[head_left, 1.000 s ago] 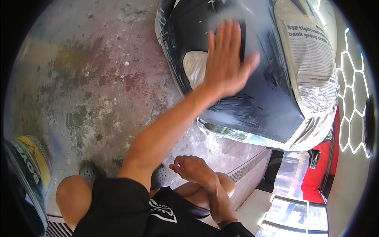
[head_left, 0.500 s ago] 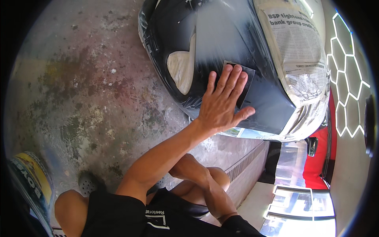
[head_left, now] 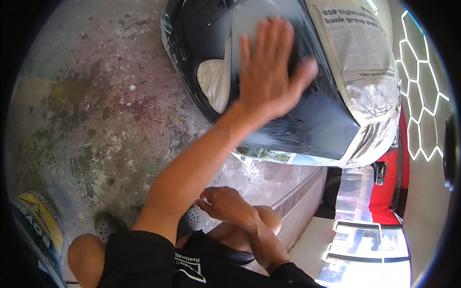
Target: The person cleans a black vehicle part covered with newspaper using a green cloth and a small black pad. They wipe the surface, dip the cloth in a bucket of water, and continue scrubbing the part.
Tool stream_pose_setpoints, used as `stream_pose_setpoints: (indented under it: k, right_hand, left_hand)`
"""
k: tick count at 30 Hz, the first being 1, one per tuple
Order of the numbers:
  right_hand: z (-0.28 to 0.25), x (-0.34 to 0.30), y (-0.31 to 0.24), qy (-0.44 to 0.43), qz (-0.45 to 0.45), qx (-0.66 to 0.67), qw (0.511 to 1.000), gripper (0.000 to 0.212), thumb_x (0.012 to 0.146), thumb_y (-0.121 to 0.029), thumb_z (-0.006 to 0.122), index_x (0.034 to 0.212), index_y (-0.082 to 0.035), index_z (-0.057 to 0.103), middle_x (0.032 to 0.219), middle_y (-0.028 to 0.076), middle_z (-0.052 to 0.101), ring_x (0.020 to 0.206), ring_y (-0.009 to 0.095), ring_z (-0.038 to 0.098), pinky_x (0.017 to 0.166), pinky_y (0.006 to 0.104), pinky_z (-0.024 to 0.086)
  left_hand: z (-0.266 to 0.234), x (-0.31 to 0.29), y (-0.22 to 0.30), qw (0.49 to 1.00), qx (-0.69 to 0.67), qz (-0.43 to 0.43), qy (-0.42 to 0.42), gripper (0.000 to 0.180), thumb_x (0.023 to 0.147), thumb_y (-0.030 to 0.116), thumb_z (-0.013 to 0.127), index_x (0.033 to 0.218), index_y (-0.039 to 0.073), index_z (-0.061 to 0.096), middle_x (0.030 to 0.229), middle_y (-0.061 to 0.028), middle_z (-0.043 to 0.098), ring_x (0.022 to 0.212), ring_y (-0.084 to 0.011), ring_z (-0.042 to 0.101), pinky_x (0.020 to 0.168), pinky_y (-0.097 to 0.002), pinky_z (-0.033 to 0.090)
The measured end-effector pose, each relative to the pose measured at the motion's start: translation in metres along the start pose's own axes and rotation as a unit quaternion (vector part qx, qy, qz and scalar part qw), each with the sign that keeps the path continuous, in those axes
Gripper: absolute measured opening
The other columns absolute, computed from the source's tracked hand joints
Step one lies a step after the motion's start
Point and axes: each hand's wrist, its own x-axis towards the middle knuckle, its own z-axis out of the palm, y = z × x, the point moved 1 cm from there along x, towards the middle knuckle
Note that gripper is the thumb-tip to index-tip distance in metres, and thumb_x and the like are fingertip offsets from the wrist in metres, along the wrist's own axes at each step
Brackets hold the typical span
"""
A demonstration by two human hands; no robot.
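My left hand [head_left: 269, 72] lies palm down, fingers stretched out, on a black, curved car body panel [head_left: 331, 132] that looks like a bumper. Motion blurs the hand. The dark square sheet, like sandpaper, seen under it earlier cannot be made out clearly now; the hand covers that spot. A pale, hazy grey patch [head_left: 245, 19] spreads over the panel around the fingertips. Beside the wrist, an opening in the panel is covered with cream masking paper [head_left: 213, 84]. My right hand [head_left: 223, 204] hangs loosely by my knee, thumb and fingers apart, with nothing seen in it.
Newspaper masking [head_left: 357, 53] covers the part right of the panel. A stained concrete floor [head_left: 110, 96] stretches to the left. A labelled tub [head_left: 41, 230] stands at lower left. A floor grate [head_left: 297, 197] runs near a red vehicle [head_left: 388, 192]. Hexagonal lights [head_left: 418, 91] line the right wall.
My left hand has slid up and away across the panel, onto the hazy patch. The dark sheet under it has gone from clear view. My right hand's fingers now show more.
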Motion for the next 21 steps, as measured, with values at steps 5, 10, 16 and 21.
stream_pose_setpoints:
  k: [5,10,16,21]
  right_hand:
    - [0.010,-0.004,0.000,-0.051,0.008,0.023,0.998,0.039,0.109,-0.040,0.066,0.110,-0.003,0.078,0.104,0.023,0.081,0.102,0.044,0.077,0.092,0.0541,0.060]
    - [0.009,0.007,0.017,0.029,-0.043,-0.026,0.998,0.039,0.110,-0.041,0.065,0.116,-0.005,0.078,0.106,0.024,0.080,0.103,0.045,0.077,0.092,0.0547,0.060]
    - [0.001,0.000,-0.015,-0.084,0.018,-0.001,0.996,0.038,0.110,-0.041,0.064,0.119,-0.006,0.078,0.108,0.022,0.081,0.102,0.044,0.077,0.091,0.0523,0.059]
    - [0.004,0.017,0.013,-0.035,0.013,-0.029,0.999,0.041,0.111,-0.042,0.064,0.115,-0.004,0.077,0.104,0.024,0.080,0.102,0.045,0.077,0.092,0.0548,0.059]
  left_hand:
    - [-0.003,0.014,0.005,0.999,-0.004,-0.035,0.009,0.119,0.106,0.085,0.032,0.174,-0.011,0.017,0.182,-0.0352,0.012,0.172,-0.0479,0.008,0.137,-0.0628,-0.001]
    - [0.018,-0.053,0.009,0.998,0.051,-0.013,-0.024,0.117,0.107,0.081,0.039,0.173,-0.013,0.015,0.183,-0.0327,0.013,0.172,-0.0461,0.006,0.138,-0.0608,0.001]
    - [-0.032,0.092,-0.047,0.996,-0.025,-0.086,0.027,0.113,0.110,0.079,0.032,0.174,-0.011,0.012,0.183,-0.0332,0.015,0.173,-0.0421,0.007,0.140,-0.0547,0.001]
    - [0.015,-0.045,0.011,0.989,0.129,-0.003,-0.067,0.123,0.104,0.088,0.034,0.176,-0.008,0.006,0.184,-0.0323,0.002,0.173,-0.0444,0.002,0.140,-0.0550,0.001]
